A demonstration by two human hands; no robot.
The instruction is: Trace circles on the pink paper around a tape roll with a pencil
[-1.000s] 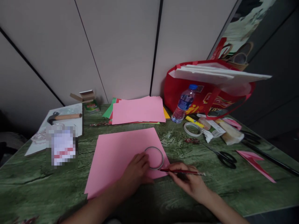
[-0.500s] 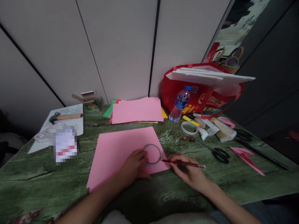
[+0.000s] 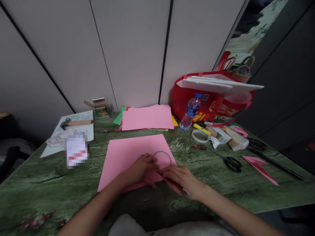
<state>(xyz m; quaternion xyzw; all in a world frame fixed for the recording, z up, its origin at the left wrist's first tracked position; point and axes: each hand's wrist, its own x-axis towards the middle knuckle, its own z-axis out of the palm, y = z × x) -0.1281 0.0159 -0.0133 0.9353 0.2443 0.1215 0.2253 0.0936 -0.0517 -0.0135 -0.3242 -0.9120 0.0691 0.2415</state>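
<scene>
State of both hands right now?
Left hand: open, resting on the pink paper, fingertips at the ring.
Right hand: closed, holding the red pencil.

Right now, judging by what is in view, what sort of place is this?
Probably an indoor craft table: pink paper lies in front of the person, with scissors and a roll of tape to the right. Whether the room is a classroom, home or office, I cannot tell.
</scene>
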